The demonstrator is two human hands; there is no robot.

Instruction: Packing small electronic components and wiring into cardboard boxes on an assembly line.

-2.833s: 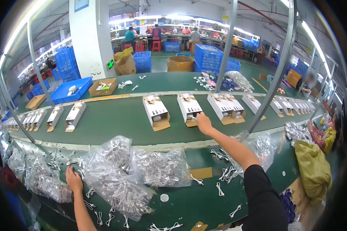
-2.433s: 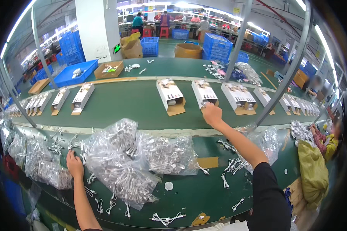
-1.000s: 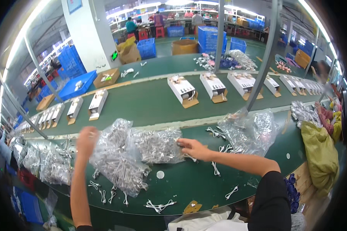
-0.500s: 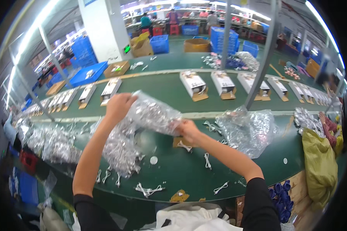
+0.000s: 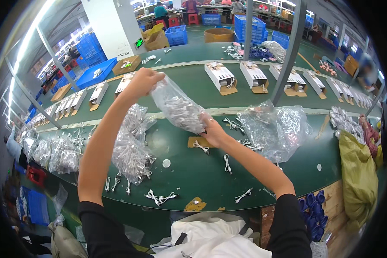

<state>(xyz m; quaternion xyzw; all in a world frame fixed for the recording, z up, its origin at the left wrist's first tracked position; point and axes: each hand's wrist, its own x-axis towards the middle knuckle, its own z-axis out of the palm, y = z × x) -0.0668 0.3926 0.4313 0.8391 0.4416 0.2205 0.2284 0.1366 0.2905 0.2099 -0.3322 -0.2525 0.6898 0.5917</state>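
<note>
Between my hands hangs a clear plastic bag packed with white cables, tilted down toward the right above the green table. My left hand is closed on its gathered upper end. Lower down, my right hand grips the bag's bottom corner, fingers partly hidden behind the plastic. Left of it lie more bags of white cables in a heap. Under my right hand a small bundled cable rests on a brown tape patch. A crumpled clear bag lies to the right of my right hand.
Single bundled cables lie along the near edge. Beyond a pale rail, open white boxes stand in a row on the green belt. A grey metal post rises at right. A yellow-green sack sits far right, near dark blue parts.
My left hand has risen with the bag's upper end, so the bag hangs more steeply and its cables have slid toward my right hand. The view has shifted slightly.
</note>
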